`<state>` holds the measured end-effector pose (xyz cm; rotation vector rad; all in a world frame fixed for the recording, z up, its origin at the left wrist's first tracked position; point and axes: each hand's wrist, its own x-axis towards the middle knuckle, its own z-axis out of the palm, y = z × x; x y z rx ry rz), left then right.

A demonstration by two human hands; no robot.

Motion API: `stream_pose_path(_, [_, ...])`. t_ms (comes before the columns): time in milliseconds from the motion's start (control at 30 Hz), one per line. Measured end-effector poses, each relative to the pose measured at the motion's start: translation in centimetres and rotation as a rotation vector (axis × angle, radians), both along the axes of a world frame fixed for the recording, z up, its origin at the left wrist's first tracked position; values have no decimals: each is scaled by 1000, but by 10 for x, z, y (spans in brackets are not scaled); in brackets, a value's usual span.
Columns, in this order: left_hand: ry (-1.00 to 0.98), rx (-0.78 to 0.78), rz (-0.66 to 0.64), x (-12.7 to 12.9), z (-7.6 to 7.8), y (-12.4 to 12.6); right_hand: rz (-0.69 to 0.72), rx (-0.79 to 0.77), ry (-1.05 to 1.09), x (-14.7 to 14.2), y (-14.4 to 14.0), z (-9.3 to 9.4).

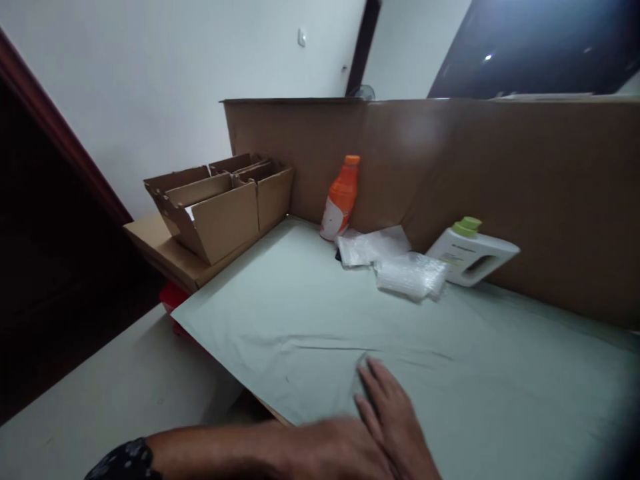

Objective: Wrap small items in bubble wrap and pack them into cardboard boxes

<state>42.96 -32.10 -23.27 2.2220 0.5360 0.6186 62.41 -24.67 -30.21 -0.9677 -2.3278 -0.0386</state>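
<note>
At the near edge of the bench (125, 393), one hand (395, 427), side uncertain, grip spread flat on a pale sheet (310, 313): likely thin, limp, light, best lifted by an edge; bottles and boxes stand well apart.

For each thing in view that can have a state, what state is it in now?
Orange bottle: upright, cap on.
White jug: tilted against the cardboard wall, green cap on.
Cardboard boxes: open, flaps up.
Plastic bags: crumpled, lying flat.
Sheet: spread out, slightly creased.
Hands: flat on the sheet, overlapping, holding nothing.
</note>
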Motion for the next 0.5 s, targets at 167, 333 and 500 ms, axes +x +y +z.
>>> stream_pose_path(167, [-26, 398, 1467, -179, 76, 29, 263, 20, -36, -75, -10, 22])
stream_pose_path(333, [81, 515, 1967, -296, 142, 53, 295, -52, 9, -64, -3, 32])
stream_pose_path(500, [-13, 335, 1890, -314, 156, 66, 294, -20, 9, -64, 2, 34])
